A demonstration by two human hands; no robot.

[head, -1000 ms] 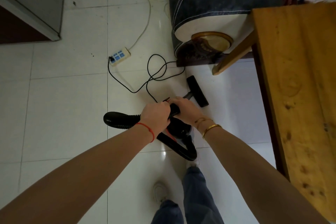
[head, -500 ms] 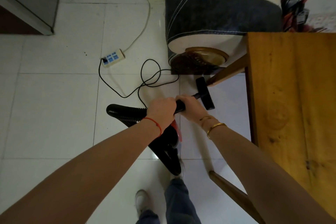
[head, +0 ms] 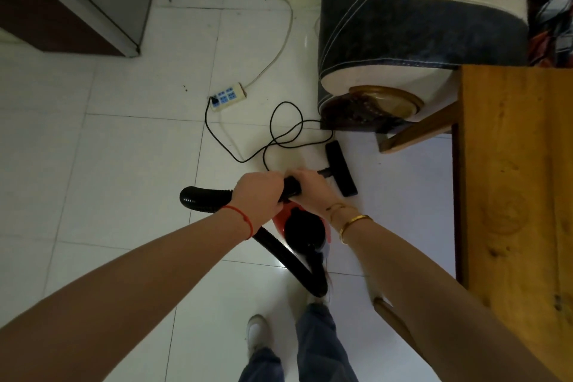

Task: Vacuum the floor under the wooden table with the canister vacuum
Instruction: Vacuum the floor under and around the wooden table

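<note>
Gripped the black wand (head: 291, 187) with both hands: left hand (head: 255, 195) curled round it just ahead of the ribbed hose (head: 201, 198), right hand (head: 310, 186) wrapped round it nearer the floor head (head: 341, 172). Looked rigid, that wand, and probably light enough to steer from the wrists, while the hose bent in a soft loop and seemed likely to drag or kink if pulled hard. Sat directly below the hands, the red and black canister (head: 302, 226) (the heavy part, by the look of it), resting on the white tiled floor (head: 124, 164). Lay flat on the tiles, the floor head, just short of the wooden table (head: 514, 180) and near its slanted leg (head: 418, 130). Trailed across the tiles toward the power strip (head: 228, 95), the thin black cord (head: 279, 136), looped loosely close to the head and judged easy to snag. Judged best held as it was, one grip high and one low, for pushing under the tabletop.
</note>
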